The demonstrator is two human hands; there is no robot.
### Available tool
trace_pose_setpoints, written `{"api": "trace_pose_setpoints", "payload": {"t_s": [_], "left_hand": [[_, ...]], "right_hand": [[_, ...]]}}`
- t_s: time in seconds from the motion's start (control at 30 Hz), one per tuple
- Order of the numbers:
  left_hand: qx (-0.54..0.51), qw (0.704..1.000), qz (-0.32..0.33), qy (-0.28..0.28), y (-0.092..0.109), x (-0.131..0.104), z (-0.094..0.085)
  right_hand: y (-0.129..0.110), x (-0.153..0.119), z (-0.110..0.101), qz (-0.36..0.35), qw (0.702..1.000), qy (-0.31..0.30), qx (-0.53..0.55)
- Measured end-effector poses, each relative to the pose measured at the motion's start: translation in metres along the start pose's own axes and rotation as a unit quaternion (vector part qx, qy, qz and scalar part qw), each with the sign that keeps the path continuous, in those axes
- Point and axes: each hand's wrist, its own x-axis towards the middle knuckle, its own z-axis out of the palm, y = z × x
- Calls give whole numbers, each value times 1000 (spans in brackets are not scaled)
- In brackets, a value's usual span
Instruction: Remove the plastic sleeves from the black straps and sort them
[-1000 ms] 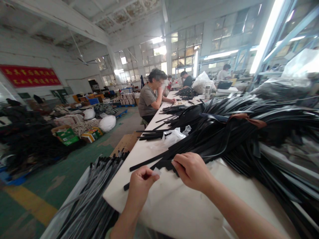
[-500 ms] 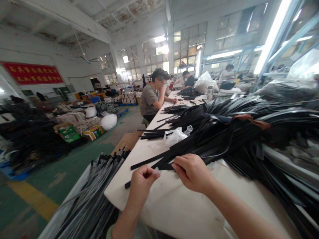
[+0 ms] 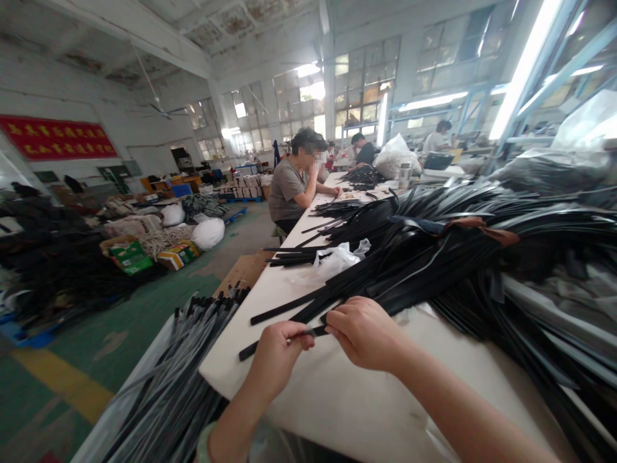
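Note:
Low over the white table [image 3: 337, 399], both my hands are closed on one black strip [image 3: 321, 330]. My right hand [image 3: 364, 333] grips it with curled fingers. At the strip's left end, my left hand [image 3: 277, 357] pinches with thumb and forefinger; a small translucent piece seems to be at the fingertips, mostly hidden. Just behind my hands lie several loose black strips [image 3: 284, 308], their ends pointing left. They run back into a large heap of black strips [image 3: 434, 257] on the right.
Crumpled clear plastic [image 3: 340, 258] lies on the table beyond my hands. Below the table's left edge is a bundle of plastic-covered strips [image 3: 178, 379]. A co-worker [image 3: 294, 186] sits farther along the left side. A brown tie [image 3: 486, 231] crosses the heap.
My left hand has moved right and my right hand slightly left, so the gap between them is smaller. My left fingertips now meet the strip's end.

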Motion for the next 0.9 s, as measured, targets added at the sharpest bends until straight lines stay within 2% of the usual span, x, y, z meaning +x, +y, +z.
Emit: {"api": "trace_pose_setpoints", "payload": {"t_s": [0.1, 0.2, 0.27, 0.4, 0.5, 0.6, 0.73, 0.8, 0.9], "left_hand": [[78, 993, 11, -93, 9, 1, -11], [133, 972, 12, -195, 15, -1, -24], [157, 962, 2, -225, 16, -3, -29], [158, 962, -5, -222, 17, -1, -22], [143, 962, -1, -233, 17, 4, -14], [185, 955, -6, -232, 13, 10, -21], [267, 945, -8, -191, 11, 15, -37], [272, 944, 1, -184, 15, 15, -35], [238, 952, 22, -191, 22, 15, -22]], "right_hand": [[-4, 1, 0, -11, 1000, -24, -2], [-7, 2, 0, -31, 999, -43, -5], [-11, 3, 1, -46, 998, -52, -10], [-21, 6, 6, -59, 995, -79, -12], [-18, 8, 9, -42, 993, -108, 3], [2, 6, 6, 12, 994, -109, 14], [28, 3, 3, 73, 992, -98, -4], [24, 5, 7, 65, 993, -95, 1], [7, 10, 17, 19, 995, -95, 15]]}}
